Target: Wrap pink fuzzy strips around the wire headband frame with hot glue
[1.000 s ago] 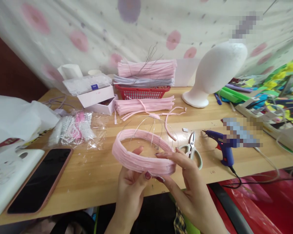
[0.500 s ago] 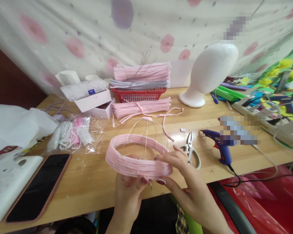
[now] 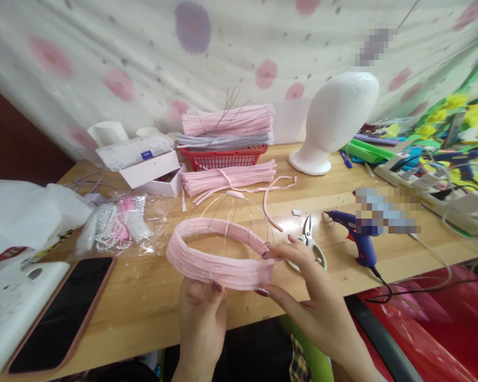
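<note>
Since the earlier frame, the pink ring [image 3: 219,260] has drifted toward 9 o'clock and sits slightly lower, with its thin wire arches [image 3: 239,212] rising behind it; both hands followed it. From left to right: a white plastic bag [image 3: 24,207] at 9 o'clock, a dark phone [image 3: 63,313] lying flat at 8 o'clock, and a clear packet of beads [image 3: 119,223] beyond it. At centre, the left hand [image 3: 201,313] closes its grip on the ring's near edge from below, thumb now tucked under the band instead of showing above it. The right hand [image 3: 302,286] pinches the ring's right end between thumb and fingers. Behind, at 12 o'clock, a red basket [image 3: 223,156] carries stacked pink strips [image 3: 227,119]. Scissors [image 3: 308,241] lie just beyond the right hand, then a blue glue gun [image 3: 354,233] at 3 o'clock on the table [image 3: 143,297]. The ring is held just above the table's near edge.
</note>
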{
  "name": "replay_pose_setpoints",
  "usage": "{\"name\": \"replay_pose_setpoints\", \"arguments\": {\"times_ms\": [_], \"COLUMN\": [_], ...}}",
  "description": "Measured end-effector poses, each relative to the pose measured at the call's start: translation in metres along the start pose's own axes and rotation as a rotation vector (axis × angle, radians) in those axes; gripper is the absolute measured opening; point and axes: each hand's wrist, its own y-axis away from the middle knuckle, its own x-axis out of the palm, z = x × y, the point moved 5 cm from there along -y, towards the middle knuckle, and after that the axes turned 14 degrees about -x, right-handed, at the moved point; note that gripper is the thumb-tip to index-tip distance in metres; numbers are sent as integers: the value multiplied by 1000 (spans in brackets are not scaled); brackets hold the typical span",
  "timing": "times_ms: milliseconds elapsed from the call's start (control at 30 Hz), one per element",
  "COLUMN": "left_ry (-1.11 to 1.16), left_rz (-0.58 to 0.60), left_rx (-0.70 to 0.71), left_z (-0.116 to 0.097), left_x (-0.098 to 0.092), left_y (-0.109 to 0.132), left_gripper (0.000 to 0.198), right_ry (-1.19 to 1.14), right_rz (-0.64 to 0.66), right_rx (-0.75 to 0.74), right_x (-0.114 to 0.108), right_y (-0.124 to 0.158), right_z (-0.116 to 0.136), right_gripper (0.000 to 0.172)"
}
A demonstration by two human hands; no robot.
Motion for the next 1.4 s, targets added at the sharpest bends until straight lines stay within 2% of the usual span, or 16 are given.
{"name": "replay_pose_setpoints", "arguments": {"times_ms": [133,233,367,467,533,667,800,867,933,1033,1100,1133,1233,1300,1367,1400], "left_ry": [49,30,51,105,127,133,167,186,225,336,404,427,433,384,299,241], "left_rz": [24,62,4,-62,-57,15,-30,-18,-25,-127,-215,-258,-352,-326,-209,-134], "left_rx": [46,31,-2,14,9,-107,-161,-201,-243,-276,-320,-347,-389,-363,-299,-265], "left_z": [-7,-8,-12,-18,-21,-16,-11,-10,-9,-11,-11,-11,-10,-7,-3,0], "left_x": [-10,-16,-22,-24,-25,-21,-25,-30,-38,-48,-50,-50,-49,-48,-46,-44], "left_y": [-6,-9,-9,-8,-8,-9,-7,-5,-4,-1,0,0,-3,-7,-9,-9], "left_gripper": [29,30,26,32,34,26,30,29,30,27,8,13,46,36,15,25], "right_ry": [73,113,86,1,-39,-104,-149,-189,-213,-268,-320,-337,-346,-330,-303,-289], "right_rz": [-59,-63,-72,-54,-58,-77,-140,-121,-52,48,70,77,85,68,38,28], "right_rx": [4,-62,-107,-91,-76,-25,102,139,100,8,-16,-15,27,75,105,107], "right_x": [0,6,9,10,11,18,20,21,24,30,34,35,37,37,37,38], "right_y": [2,-1,-5,-3,-2,1,4,5,3,-3,-6,-6,-6,-5,-5,-6], "right_z": [-4,1,4,1,-2,-7,-11,-10,-6,2,4,4,1,-3,-4,-4], "right_gripper": [44,37,28,25,27,25,11,13,17,20,23,23,21,18,16,16]}}
